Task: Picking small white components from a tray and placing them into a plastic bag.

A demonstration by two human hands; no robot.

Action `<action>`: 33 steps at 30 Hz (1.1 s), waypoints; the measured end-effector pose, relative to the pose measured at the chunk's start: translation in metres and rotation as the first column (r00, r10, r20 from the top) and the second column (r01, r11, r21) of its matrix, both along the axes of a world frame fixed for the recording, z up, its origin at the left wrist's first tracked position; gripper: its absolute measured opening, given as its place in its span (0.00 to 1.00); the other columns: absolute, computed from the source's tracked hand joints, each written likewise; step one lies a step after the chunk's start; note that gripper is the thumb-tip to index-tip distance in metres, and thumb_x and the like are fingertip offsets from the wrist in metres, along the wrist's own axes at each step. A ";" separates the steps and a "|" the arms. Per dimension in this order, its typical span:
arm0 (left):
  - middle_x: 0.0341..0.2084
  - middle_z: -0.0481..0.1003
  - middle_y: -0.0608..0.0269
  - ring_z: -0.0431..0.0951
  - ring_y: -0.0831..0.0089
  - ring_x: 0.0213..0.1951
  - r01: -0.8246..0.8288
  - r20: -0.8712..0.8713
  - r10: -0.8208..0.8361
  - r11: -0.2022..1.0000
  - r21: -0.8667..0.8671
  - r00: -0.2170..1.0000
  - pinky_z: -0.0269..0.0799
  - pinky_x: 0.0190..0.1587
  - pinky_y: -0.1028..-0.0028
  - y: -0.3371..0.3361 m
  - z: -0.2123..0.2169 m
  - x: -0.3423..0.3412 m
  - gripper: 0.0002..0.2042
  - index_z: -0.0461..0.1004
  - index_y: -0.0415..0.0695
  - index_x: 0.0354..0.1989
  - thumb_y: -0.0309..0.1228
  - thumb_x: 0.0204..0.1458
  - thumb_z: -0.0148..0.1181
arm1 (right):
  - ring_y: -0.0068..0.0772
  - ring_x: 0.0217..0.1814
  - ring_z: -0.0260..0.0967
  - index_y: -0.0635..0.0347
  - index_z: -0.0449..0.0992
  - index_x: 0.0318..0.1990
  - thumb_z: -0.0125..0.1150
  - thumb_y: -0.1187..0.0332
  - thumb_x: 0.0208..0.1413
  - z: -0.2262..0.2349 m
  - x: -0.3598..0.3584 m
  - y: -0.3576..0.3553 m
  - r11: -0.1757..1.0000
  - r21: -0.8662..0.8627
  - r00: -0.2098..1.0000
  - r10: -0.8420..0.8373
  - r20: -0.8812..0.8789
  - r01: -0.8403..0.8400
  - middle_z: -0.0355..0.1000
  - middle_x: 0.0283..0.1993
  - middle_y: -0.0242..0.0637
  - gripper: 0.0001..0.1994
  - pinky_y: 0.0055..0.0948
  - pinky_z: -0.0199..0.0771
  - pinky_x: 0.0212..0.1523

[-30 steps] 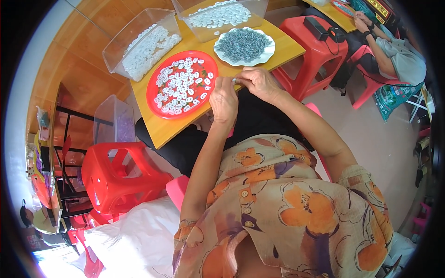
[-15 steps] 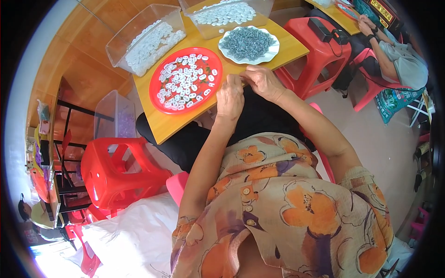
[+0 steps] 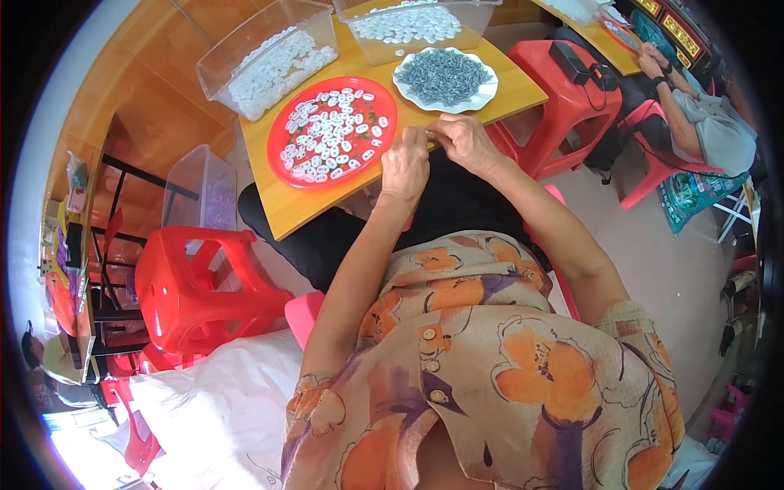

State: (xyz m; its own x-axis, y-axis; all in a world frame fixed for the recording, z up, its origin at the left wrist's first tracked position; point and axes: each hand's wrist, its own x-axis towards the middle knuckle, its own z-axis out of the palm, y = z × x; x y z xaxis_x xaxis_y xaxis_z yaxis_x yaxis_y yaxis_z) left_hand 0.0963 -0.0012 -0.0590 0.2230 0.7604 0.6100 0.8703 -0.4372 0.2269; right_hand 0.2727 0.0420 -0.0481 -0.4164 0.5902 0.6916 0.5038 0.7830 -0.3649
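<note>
My left hand [image 3: 406, 166] and my right hand [image 3: 465, 145] meet fingertip to fingertip at the near edge of the wooden table [image 3: 300, 211]. Both are closed in a pinch, and whatever they hold is too small and hidden to name. Just left of them sits a red round tray [image 3: 286, 169] with many small white oval pieces [image 3: 327, 131] spread over it. Beyond my right hand stands a white scalloped plate [image 3: 447, 108] heaped with small grey-blue slender pieces [image 3: 445, 75].
Two clear plastic bins [image 3: 214, 65] [image 3: 465, 46] of white pieces stand at the table's far side. A red stool [image 3: 196, 282] is at left; another red stool [image 3: 563, 102], at right, bears a black box [image 3: 569, 62]. Another person [image 3: 694, 114] sits working at the far right.
The view has shifted slightly, so the table and tray appear a little higher and further right. My hands keep pinching together at the same spot by the table edge.
</note>
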 end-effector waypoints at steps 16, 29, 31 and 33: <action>0.31 0.82 0.58 0.80 0.74 0.29 0.101 0.505 -0.036 0.989 -0.103 0.862 0.77 0.35 0.71 -0.038 0.008 -0.009 0.17 0.82 0.37 0.57 0.23 0.59 0.69 | 0.16 0.26 0.65 0.67 0.86 0.37 0.71 0.66 0.65 0.014 0.003 -0.019 0.750 -0.631 0.947 -0.020 -0.321 -0.198 0.72 0.24 0.25 0.11 0.23 0.67 0.30; 0.38 0.83 0.69 0.80 0.85 0.37 0.485 0.966 0.056 0.857 -0.175 0.251 0.75 0.36 0.85 -0.053 0.015 -0.003 0.15 0.79 0.37 0.61 0.20 0.66 0.63 | 0.14 0.27 0.63 0.61 0.87 0.36 0.70 0.60 0.66 0.029 0.004 -0.027 0.283 -0.779 0.815 0.015 -0.580 -0.559 0.75 0.28 0.25 0.13 0.19 0.61 0.31; 0.39 0.83 0.70 0.78 0.87 0.35 0.519 0.977 0.048 0.841 -0.152 0.209 0.73 0.36 0.85 -0.053 0.012 -0.007 0.15 0.79 0.37 0.60 0.21 0.66 0.64 | 0.15 0.27 0.63 0.61 0.87 0.35 0.70 0.60 0.66 0.029 0.004 -0.027 0.240 -0.767 0.796 0.039 -0.604 -0.595 0.75 0.27 0.26 0.13 0.19 0.61 0.31; 0.38 0.83 0.70 0.76 0.87 0.33 0.516 0.977 0.048 0.843 -0.151 0.208 0.73 0.35 0.85 -0.055 0.012 -0.006 0.15 0.80 0.37 0.60 0.21 0.66 0.64 | 0.15 0.27 0.63 0.62 0.87 0.34 0.70 0.60 0.66 0.030 0.006 -0.028 0.219 -0.762 0.785 0.030 -0.619 -0.610 0.75 0.27 0.27 0.13 0.20 0.61 0.31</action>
